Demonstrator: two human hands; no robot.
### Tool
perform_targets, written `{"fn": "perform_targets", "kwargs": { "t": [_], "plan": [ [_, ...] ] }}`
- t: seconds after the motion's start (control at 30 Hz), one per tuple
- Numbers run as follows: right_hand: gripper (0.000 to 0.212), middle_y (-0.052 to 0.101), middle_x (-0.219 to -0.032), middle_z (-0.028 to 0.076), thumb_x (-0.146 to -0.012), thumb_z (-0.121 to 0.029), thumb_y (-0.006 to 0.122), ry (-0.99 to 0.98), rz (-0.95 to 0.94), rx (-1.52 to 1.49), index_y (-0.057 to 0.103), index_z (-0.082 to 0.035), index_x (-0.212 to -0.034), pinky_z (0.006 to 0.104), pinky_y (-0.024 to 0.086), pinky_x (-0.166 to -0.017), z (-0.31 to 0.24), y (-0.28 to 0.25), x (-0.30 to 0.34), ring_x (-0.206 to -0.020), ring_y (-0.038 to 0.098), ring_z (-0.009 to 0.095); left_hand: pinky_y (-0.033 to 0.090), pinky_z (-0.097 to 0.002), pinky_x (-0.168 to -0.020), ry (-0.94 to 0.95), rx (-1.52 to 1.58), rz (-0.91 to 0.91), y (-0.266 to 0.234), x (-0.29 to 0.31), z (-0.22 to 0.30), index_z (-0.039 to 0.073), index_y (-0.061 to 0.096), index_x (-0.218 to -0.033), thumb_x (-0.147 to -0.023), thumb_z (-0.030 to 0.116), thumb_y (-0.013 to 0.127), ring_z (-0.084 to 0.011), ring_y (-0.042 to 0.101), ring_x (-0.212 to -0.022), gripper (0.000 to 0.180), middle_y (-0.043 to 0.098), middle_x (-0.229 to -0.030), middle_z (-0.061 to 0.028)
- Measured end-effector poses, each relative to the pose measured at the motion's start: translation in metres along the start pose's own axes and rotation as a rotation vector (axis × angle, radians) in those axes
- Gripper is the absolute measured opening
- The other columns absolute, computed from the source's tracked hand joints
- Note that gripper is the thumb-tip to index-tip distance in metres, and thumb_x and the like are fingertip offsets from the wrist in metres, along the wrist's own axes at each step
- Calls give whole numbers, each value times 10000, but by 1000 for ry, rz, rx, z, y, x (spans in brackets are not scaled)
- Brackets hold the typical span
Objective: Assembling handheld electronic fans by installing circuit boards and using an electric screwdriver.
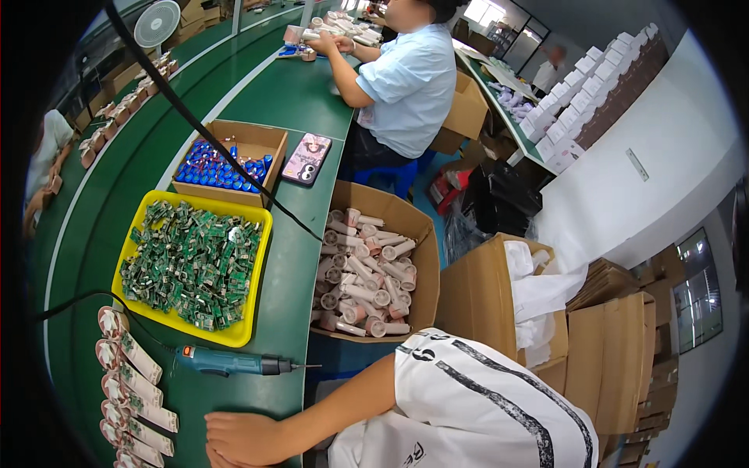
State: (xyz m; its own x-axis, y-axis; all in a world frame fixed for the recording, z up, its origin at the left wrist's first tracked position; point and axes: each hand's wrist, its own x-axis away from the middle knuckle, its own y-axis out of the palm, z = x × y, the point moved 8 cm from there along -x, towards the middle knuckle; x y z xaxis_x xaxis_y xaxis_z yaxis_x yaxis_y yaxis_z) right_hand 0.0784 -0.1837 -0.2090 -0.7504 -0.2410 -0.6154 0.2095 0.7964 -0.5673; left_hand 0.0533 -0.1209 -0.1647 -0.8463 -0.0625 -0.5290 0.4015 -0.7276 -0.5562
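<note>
Right hand: ours (246,439), at the lower edge, over the green desk (289,300); the forearm comes from a white sleeve (421,382) with black stripes.
Right fingers: bent downward and partly cut off by the picture's edge; we cannot tell how far open they are, or whether they hold anything.
Left fingers: out of our view, so we cannot tell their state.
Casings: a row of pale, long-handled casings (142,384) with round ends lies on the desk, left of our right hand.
Screwdriver: a teal electric screwdriver (234,361) lies above that hand, its bit pointing right past the desk's edge.
Yellow tray: this tray (232,338) holds a heap of small green circuit boards (191,261).
Small carton: beyond the tray, this carton (222,194) holds blue cylinders (222,171); a phone (306,158) lies just beside it.
Large carton: right of the desk, this carton (419,248) is full of pale pink tubular housings (367,273).
Co-worker: farther along, a person (409,86) in light blue sits, both hands at a pale piece (310,35).
</note>
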Motion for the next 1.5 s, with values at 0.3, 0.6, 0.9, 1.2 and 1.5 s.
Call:
{"fn": "perform_targets", "kwargs": {
  "t": [0.3,0.6,0.9,1.2,1.5],
  "plan": [
    [173,588,-879,119,-797,-159,521,13,18,-53,598,-8,-833,434,336,-1073,-8,5,-1,-942,541,275,423,-312,-649,-137,80,3,-4,4,-14,30,539,-771,-926,117,488,-165,505,-718,185,510,-776,-37],
    [124,632,-841,150,-713,-159,579,50,-172,-150,631,-53,-751,448,441,-745,-14,8,-22,-834,579,300,353,-463,-1026,-57,-364,-235,-5,10,-57,13,613,-1143,-901,208,500,-373,501,-1191,330,586,-1242,-191],
    [223,625,-1083,152,-878,-106,562,-69,-252,12,606,28,-1051,458,416,-1019,-20,16,-24,-1056,576,312,323,-492,-1075,-207,-398,-69,-17,21,-54,-29,556,-1228,-914,97,509,-349,519,-1176,342,583,-1251,-173],
    [211,629,-1073,167,-882,-93,552,-41,-205,50,610,28,-1045,467,413,-1024,-13,7,-17,-1064,584,323,313,-488,-1085,-203,-402,-129,-5,18,-51,-6,566,-1249,-938,118,493,-347,500,-1225,343,565,-1306,-162],
    [243,640,-1085,157,-874,-111,565,4,-197,44,621,23,-1068,466,402,-1039,-6,-1,-12,-1080,584,313,303,-486,-1092,-184,-384,-123,-2,22,-42,1,554,-1266,-927,130,494,-346,498,-1227,367,573,-1302,-136]
  ]
}}
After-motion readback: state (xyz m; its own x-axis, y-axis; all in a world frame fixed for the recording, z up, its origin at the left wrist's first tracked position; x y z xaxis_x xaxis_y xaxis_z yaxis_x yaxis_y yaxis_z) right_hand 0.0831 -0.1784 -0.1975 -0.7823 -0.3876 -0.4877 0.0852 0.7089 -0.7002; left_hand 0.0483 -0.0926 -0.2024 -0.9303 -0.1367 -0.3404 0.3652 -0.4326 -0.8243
